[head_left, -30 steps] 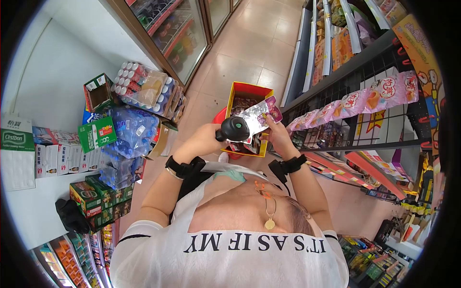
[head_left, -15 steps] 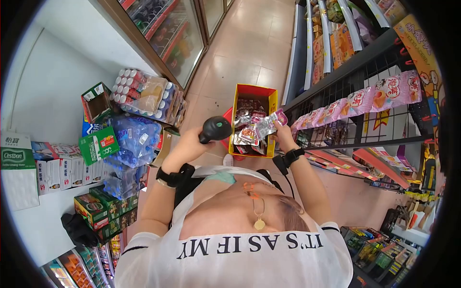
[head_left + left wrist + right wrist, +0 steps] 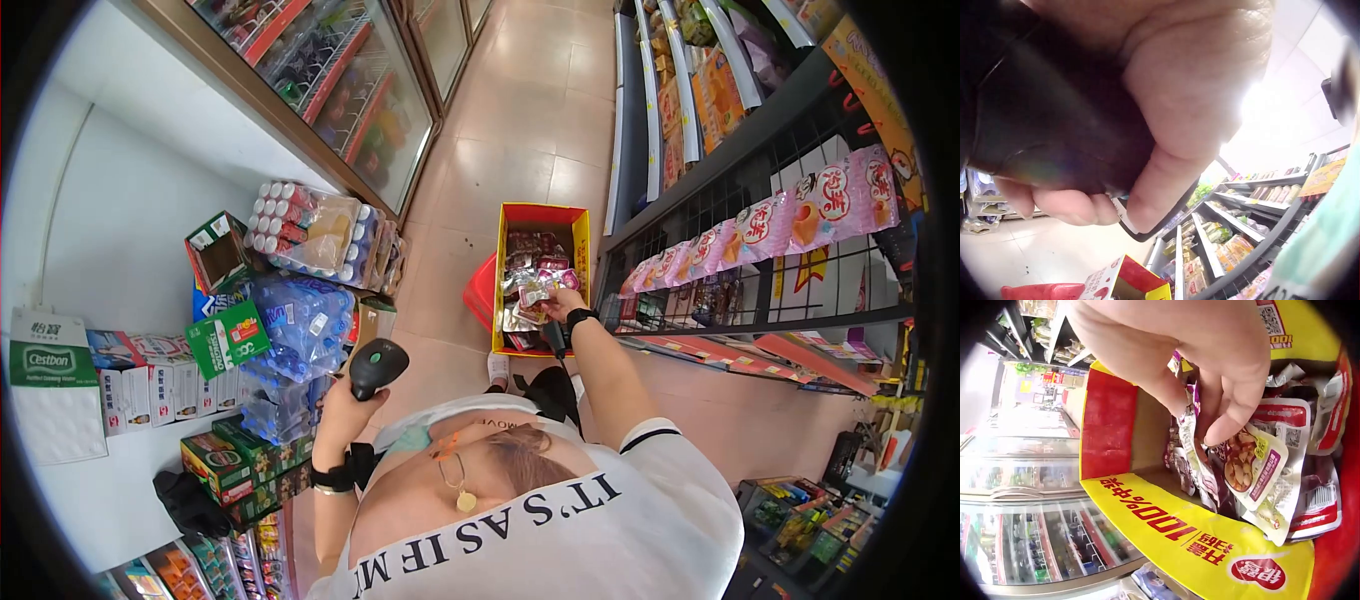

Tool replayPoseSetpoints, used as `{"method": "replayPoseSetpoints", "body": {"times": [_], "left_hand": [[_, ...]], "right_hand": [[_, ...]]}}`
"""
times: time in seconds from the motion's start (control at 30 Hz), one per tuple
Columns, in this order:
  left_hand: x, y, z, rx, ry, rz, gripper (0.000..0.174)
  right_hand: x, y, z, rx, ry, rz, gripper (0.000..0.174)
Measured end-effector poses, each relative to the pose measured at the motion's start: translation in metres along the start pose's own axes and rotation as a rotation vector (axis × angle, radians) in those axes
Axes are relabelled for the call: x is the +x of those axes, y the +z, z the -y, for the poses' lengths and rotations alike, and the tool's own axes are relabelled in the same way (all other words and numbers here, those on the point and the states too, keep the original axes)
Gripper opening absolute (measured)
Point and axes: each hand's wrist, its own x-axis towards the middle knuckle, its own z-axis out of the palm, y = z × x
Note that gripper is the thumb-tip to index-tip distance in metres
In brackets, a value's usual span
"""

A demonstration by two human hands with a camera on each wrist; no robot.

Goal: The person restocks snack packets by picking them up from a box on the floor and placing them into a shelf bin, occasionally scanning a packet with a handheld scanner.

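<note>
In the head view my left hand [image 3: 345,412] grips a black handheld barcode scanner [image 3: 378,366] by its handle, off to the left of the box. Up close in the left wrist view, fingers wrap the dark scanner body [image 3: 1054,119]. My right hand [image 3: 568,303] reaches into a yellow and red cardboard box [image 3: 584,240]. Seen from the right wrist, thumb and fingers pinch a purple and white snack packet [image 3: 1192,440], nearly edge-on. Fingertips lie right at another packet with a food picture [image 3: 1254,465]. Several more foil snack packets [image 3: 1319,494] fill the box.
A red stool or basin [image 3: 480,290] shows beside the box. On the left are shrink-wrapped water bottles [image 3: 305,325], packs of cans [image 3: 310,225] and a glass-door fridge [image 3: 370,100]. Pink snack bags [image 3: 760,225] hang on a wire rack at right.
My right hand has lowered the packet from above the box down into it. The left hand with the scanner has drawn away leftward and back toward the body.
</note>
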Motion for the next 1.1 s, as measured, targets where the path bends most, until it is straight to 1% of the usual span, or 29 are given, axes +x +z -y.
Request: {"method": "replayPoseSetpoints", "body": {"times": [0.03, 0.07, 0.13, 0.17, 0.2, 0.27, 0.3, 0.33, 0.4, 0.43, 0.5, 0.53, 0.57, 0.6, 0.63, 0.67, 0.7, 0.77, 0.83, 0.87, 0.9, 0.93, 1.0, 1.07, 1.1], "left_hand": [[-0.003, 0.000, 0.002, -0.023, -0.035, 0.006, 0.030], [-0.004, -0.001, 0.004, -0.048, -0.070, 0.014, 0.029], [-0.004, 0.000, 0.005, -0.043, -0.061, 0.021, 0.028], [-0.002, 0.000, 0.003, -0.050, -0.045, 0.027, 0.028], [0.000, 0.000, 0.001, -0.057, -0.027, 0.035, 0.028], [0.012, 0.004, -0.001, -0.037, 0.003, 0.074, 0.029], [0.019, 0.007, -0.004, -0.024, 0.023, 0.102, 0.029], [0.025, 0.011, -0.009, -0.017, 0.042, 0.117, 0.029], [0.037, 0.020, -0.025, -0.019, 0.115, 0.144, 0.029], [0.041, 0.025, -0.037, -0.012, 0.140, 0.160, 0.029], [0.047, 0.034, -0.063, 0.104, 0.249, 0.189, 0.029], [0.049, 0.040, -0.073, 0.110, 0.285, 0.208, 0.029], [0.051, 0.048, -0.083, 0.082, 0.313, 0.233, 0.029], [0.053, 0.058, -0.096, 0.054, 0.346, 0.264, 0.030], [0.054, 0.068, -0.109, 0.061, 0.398, 0.296, 0.030], [0.054, 0.076, -0.120, 0.094, 0.389, 0.333, 0.030], [0.054, 0.085, -0.129, 0.128, 0.380, 0.366, 0.031], [0.058, 0.105, -0.140, 0.167, 0.379, 0.435, 0.032], [0.048, 0.123, -0.162, 0.165, 0.478, 0.481, 0.032], [0.041, 0.131, -0.174, 0.153, 0.536, 0.508, 0.033], [0.032, 0.139, -0.188, 0.204, 0.488, 0.520, 0.034], [0.029, 0.151, -0.193, 0.204, 0.507, 0.520, 0.034], [0.027, 0.175, -0.196, 0.128, 0.576, 0.572, 0.034], [0.006, 0.188, -0.214, 0.171, 0.588, 0.548, 0.033], [-0.005, 0.195, -0.220, 0.137, 0.644, 0.550, 0.034]], "right_hand": [[0.002, 0.001, -0.002, 0.023, 0.003, -0.021, 0.025], [0.005, 0.000, -0.003, 0.031, 0.005, -0.020, 0.025], [0.000, -0.004, -0.007, 0.135, 0.050, 0.071, 0.029], [-0.004, -0.005, -0.009, 0.141, 0.043, 0.059, 0.032], [-0.008, -0.009, -0.011, 0.155, 0.040, 0.053, 0.032], [-0.020, -0.019, -0.010, 0.083, 0.030, 0.085, 0.033], [-0.024, -0.025, -0.010, 0.082, 0.037, 0.098, 0.024], [-0.030, -0.036, -0.010, 0.014, 0.016, 0.150, 0.023], [-0.045, -0.057, -0.011, -0.010, -0.022, 0.215, 0.024], [-0.062, -0.066, -0.006, -0.104, -0.064, 0.231, 0.021], [-0.099, -0.083, -0.003, -0.212, -0.203, 0.218, 0.017], [-0.110, -0.095, -0.001, -0.257, -0.263, 0.214, 0.016], [-0.118, -0.107, -0.001, -0.377, -0.353, 0.163, 0.017], [-0.119, -0.124, 0.000, -0.382, -0.374, 0.202, 0.017], [-0.135, -0.136, 0.004, -0.420, -0.447, 0.166, 0.018], [-0.156, -0.144, 0.008, -0.459, -0.516, 0.124, 0.018], [-0.170, -0.158, 0.012, -0.479, -0.597, 0.124, 0.020], [-0.212, -0.182, 0.026, -0.465, -0.690, 0.115, 0.020], [-0.258, -0.205, 0.040, -0.422, -0.745, 0.090, 0.019], [-0.279, -0.218, 0.047, -0.373, -0.892, 0.144, 0.017], [-0.303, -0.230, 0.055, -0.329, -1.037, 0.202, 0.016], [-0.335, -0.241, 0.065, -0.326, -1.053, 0.191, 0.016], [-0.406, -0.259, 0.086, -0.351, -1.203, 0.182, 0.015], [-0.454, -0.285, 0.105, -0.381, -1.290, 0.133, 0.016], [-0.472, -0.299, 0.115, -0.386, -1.330, 0.085, 0.017]]}}
